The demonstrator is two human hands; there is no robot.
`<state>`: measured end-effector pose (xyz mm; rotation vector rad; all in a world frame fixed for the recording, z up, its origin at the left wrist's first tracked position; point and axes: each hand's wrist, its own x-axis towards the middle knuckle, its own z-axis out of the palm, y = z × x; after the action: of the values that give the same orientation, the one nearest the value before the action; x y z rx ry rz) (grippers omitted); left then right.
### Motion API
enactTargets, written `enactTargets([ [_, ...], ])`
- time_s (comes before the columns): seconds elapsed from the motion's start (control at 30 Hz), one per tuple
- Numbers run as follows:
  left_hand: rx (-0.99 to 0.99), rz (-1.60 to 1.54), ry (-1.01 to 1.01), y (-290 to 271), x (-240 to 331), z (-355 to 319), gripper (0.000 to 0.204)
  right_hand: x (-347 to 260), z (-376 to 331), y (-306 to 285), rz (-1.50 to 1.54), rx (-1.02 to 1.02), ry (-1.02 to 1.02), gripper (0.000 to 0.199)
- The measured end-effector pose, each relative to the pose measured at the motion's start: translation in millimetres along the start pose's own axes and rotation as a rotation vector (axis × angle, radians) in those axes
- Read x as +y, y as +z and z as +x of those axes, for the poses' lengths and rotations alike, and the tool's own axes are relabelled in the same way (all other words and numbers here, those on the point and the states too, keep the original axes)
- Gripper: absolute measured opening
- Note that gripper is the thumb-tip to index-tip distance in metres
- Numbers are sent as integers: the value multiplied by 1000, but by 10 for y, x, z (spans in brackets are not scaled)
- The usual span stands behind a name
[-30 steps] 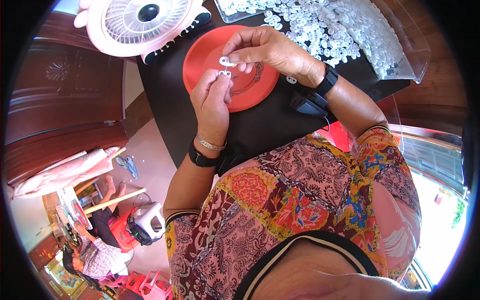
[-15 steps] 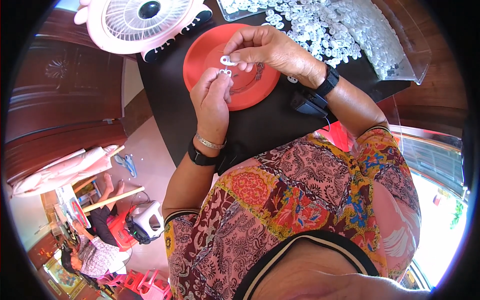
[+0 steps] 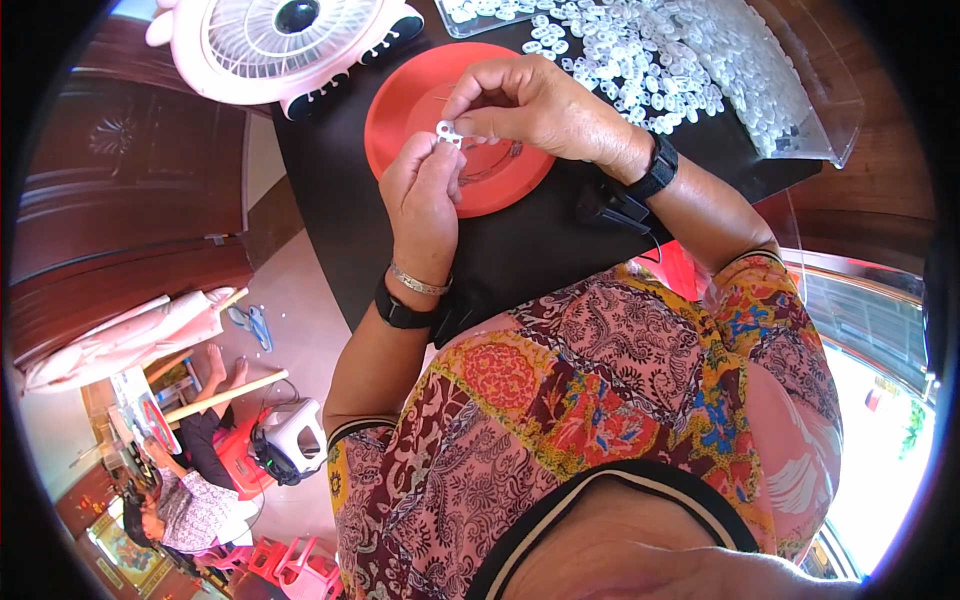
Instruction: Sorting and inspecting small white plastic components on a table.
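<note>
Some small white pieces (image 3: 449,134) are sitting between the left hand (image 3: 425,178) and the right hand (image 3: 540,108), above the red dish (image 3: 395,105) on the desk (image 3: 345,235). Rising from the near side, the left hand is pinching them between thumb and bent fingers. Slanting in from the right, the right hand is arching its wrist and gripping them with thumb and curled forefinger. A white heap (image 3: 650,75) is lying far right.
</note>
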<state>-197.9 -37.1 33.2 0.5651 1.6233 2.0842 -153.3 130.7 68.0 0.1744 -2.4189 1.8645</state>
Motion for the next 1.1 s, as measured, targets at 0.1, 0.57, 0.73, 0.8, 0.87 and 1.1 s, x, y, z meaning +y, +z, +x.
enactTargets([
  [0.1,9,7,4,-9,-11,-1,17,21,0,18,38,-7,7,12],
  [0.57,-11,-51,-33,-66,0,16,25,15,-40,111,-152,7,-138,19],
  [0.73,-39,-49,-53,-67,21,26,28,-13,-45,118,-245,-3,-214,20],
  [0.8,-34,-42,-51,-76,8,35,28,-10,-37,116,-274,6,-231,23],
  [0.87,-35,-36,-48,-52,22,28,28,-17,-37,154,-328,61,-308,26],
  [1.1,-13,-35,-43,-43,-4,25,29,9,-47,164,-599,146,-513,24],
])
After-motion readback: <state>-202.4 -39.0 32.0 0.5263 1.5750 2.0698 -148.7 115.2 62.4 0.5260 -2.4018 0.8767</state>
